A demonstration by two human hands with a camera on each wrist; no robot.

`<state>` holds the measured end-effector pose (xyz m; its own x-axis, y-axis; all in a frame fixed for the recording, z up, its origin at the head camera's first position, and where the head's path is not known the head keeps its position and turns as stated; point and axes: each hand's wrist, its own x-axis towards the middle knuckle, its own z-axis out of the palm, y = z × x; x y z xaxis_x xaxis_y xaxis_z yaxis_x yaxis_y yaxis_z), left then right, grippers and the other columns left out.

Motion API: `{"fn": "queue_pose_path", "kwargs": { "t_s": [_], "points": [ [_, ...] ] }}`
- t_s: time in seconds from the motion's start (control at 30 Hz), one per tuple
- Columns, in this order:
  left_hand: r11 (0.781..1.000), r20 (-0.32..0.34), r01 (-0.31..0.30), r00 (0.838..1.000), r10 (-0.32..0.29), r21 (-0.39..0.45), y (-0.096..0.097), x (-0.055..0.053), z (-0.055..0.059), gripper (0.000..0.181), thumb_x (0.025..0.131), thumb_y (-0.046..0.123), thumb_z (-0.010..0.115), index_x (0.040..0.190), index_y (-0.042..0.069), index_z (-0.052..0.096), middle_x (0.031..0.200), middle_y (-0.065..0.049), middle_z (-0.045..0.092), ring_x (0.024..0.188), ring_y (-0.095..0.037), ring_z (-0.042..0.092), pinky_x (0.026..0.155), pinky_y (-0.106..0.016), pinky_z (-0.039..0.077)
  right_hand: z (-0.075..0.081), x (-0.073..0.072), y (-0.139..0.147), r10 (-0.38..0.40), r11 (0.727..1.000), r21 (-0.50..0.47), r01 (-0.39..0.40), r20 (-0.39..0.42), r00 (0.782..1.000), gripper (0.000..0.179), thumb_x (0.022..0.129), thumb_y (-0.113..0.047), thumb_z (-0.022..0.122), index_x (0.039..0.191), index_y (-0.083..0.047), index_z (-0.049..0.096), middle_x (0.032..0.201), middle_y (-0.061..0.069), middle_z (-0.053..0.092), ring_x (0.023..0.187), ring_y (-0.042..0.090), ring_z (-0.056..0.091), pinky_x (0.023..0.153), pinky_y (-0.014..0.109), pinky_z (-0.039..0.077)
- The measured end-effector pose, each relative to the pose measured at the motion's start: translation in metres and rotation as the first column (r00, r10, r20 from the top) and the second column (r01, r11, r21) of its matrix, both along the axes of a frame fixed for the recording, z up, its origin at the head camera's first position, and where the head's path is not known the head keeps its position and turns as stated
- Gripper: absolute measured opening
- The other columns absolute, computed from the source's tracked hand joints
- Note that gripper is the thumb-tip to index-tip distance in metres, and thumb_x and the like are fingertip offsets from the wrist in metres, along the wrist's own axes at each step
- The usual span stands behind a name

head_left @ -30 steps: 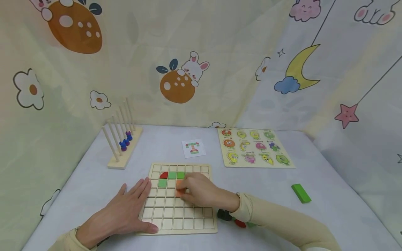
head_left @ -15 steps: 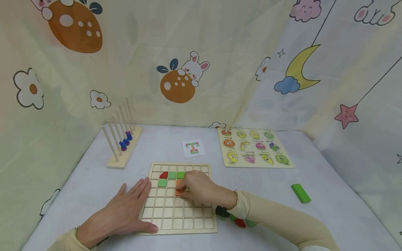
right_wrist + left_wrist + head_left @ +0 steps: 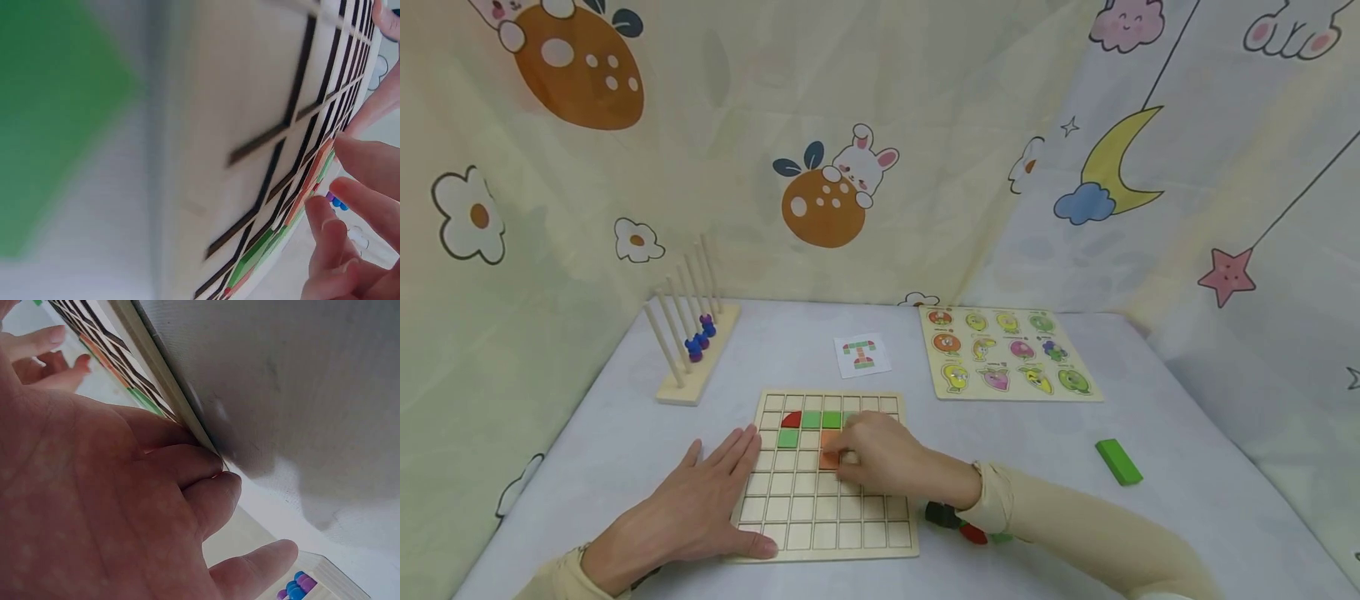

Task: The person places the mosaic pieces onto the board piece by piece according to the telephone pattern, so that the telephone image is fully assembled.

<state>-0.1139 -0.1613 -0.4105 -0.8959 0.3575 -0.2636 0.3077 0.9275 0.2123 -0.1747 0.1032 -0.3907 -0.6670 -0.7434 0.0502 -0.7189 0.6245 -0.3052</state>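
Note:
A wooden grid board point(image 3: 805, 508) lies on the table. Set in its cells are a red quarter-round tile point(image 3: 792, 420), several green tiles point(image 3: 787, 438) and two orange tiles point(image 3: 829, 461), one below the other. My left hand point(image 3: 700, 500) lies spread along the board's left edge, its thumb at the lower left corner. Over the orange tiles is my right hand point(image 3: 880, 454), its fingertips touching the lower one. The right wrist view shows the right thumb and fingers point(image 3: 359, 153) apart, with nothing held between them; the hand partly covers a green tile in the top row.
A small pattern card point(image 3: 862, 354) lies behind the board. Back left stands a wooden peg rack point(image 3: 700, 367) with blue and purple beads. A fruit puzzle board point(image 3: 1015, 354) is at back right. A green block point(image 3: 1118, 462) lies right; loose pieces point(image 3: 973, 533) sit under the right forearm.
My right hand has shifted slightly to the right, uncovering more of the orange tiles. My left hand stays in place at the board's edge.

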Motion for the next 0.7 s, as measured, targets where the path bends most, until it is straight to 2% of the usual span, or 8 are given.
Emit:
{"fn": "queue_pose_path", "kwargs": {
  "t_s": [0.13, 0.23, 0.3, 0.47, 0.57, 0.63, 0.7],
  "points": [
    [1.000, -0.005, -0.001, 1.000, 0.001, 0.008, -0.001, 0.001, -0.001, 0.146, 0.059, 0.099, 0.059, 0.160, -0.003, 0.027, 0.170, -0.020, 0.023, 0.157, -0.040, 0.025, 0.114, -0.080, 0.017, 0.005, 0.012, 0.023, -0.040, 0.998, -0.043, 0.040, 0.002, 0.999, 0.021, 0.088, -0.015, 0.078, 0.109, -0.012, 0.082, 0.095, 0.001, 0.074, 0.082, 0.008, 0.058, 0.073, 0.018, 0.045],
    [1.000, -0.008, 0.006, 1.000, -0.005, 0.012, -0.001, 0.001, 0.000, 0.146, 0.059, 0.098, 0.059, 0.160, -0.003, 0.027, 0.170, -0.021, 0.023, 0.157, -0.041, 0.026, 0.114, -0.080, 0.017, 0.005, 0.018, 0.050, -0.102, 0.991, -0.077, 0.106, 0.054, 0.993, 0.025, 0.088, -0.015, 0.079, 0.112, -0.009, 0.080, 0.098, 0.002, 0.074, 0.083, 0.012, 0.061, 0.070, 0.018, 0.046],
    [1.000, -0.005, 0.007, 1.000, -0.007, 0.008, 0.000, 0.001, 0.000, 0.146, 0.060, 0.099, 0.059, 0.160, -0.003, 0.027, 0.170, -0.021, 0.022, 0.157, -0.041, 0.025, 0.114, -0.080, 0.017, 0.003, 0.021, 0.070, -0.162, 0.981, -0.089, 0.171, 0.105, 0.981, 0.027, 0.088, -0.016, 0.079, 0.114, -0.009, 0.079, 0.098, 0.001, 0.073, 0.081, 0.012, 0.061, 0.068, 0.019, 0.046],
    [1.000, -0.007, 0.006, 1.000, -0.006, 0.004, 0.000, 0.001, -0.001, 0.146, 0.060, 0.100, 0.057, 0.160, -0.003, 0.027, 0.170, -0.020, 0.023, 0.157, -0.040, 0.026, 0.114, -0.080, 0.018, 0.001, 0.030, 0.116, -0.321, 0.936, -0.073, 0.344, 0.224, 0.920, 0.029, 0.087, -0.018, 0.081, 0.115, -0.010, 0.079, 0.098, -0.003, 0.071, 0.071, 0.006, 0.056, 0.062, 0.020, 0.046],
    [1.000, -0.012, 0.005, 1.000, -0.005, 0.005, -0.001, 0.001, -0.002, 0.147, 0.059, 0.099, 0.057, 0.159, -0.004, 0.027, 0.170, -0.021, 0.023, 0.157, -0.041, 0.026, 0.113, -0.081, 0.017, 0.000, 0.039, 0.137, -0.389, 0.911, -0.047, 0.410, 0.237, 0.890, 0.029, 0.084, -0.020, 0.084, 0.112, -0.013, 0.080, 0.095, -0.006, 0.070, 0.071, 0.005, 0.054, 0.061, 0.020, 0.045],
    [1.000, -0.015, 0.006, 1.000, -0.006, 0.001, -0.001, 0.000, -0.002, 0.147, 0.059, 0.100, 0.056, 0.159, -0.004, 0.028, 0.170, -0.021, 0.023, 0.156, -0.041, 0.026, 0.113, -0.081, 0.017, -0.002, 0.044, 0.147, -0.439, 0.891, -0.021, 0.453, 0.216, 0.872, 0.029, 0.082, -0.022, 0.086, 0.110, -0.016, 0.081, 0.092, -0.009, 0.069, 0.075, 0.006, 0.052, 0.062, 0.019, 0.044],
    [1.000, -0.016, 0.008, 1.000, -0.008, 0.001, -0.001, 0.000, -0.002, 0.148, 0.058, 0.101, 0.056, 0.159, -0.004, 0.027, 0.170, -0.021, 0.023, 0.156, -0.041, 0.026, 0.113, -0.081, 0.018, -0.003, 0.049, 0.154, -0.504, 0.857, 0.003, 0.515, 0.211, 0.838, 0.030, 0.079, -0.024, 0.088, 0.108, -0.020, 0.081, 0.090, -0.011, 0.067, 0.077, 0.008, 0.051, 0.062, 0.019, 0.043]
  ]
}}
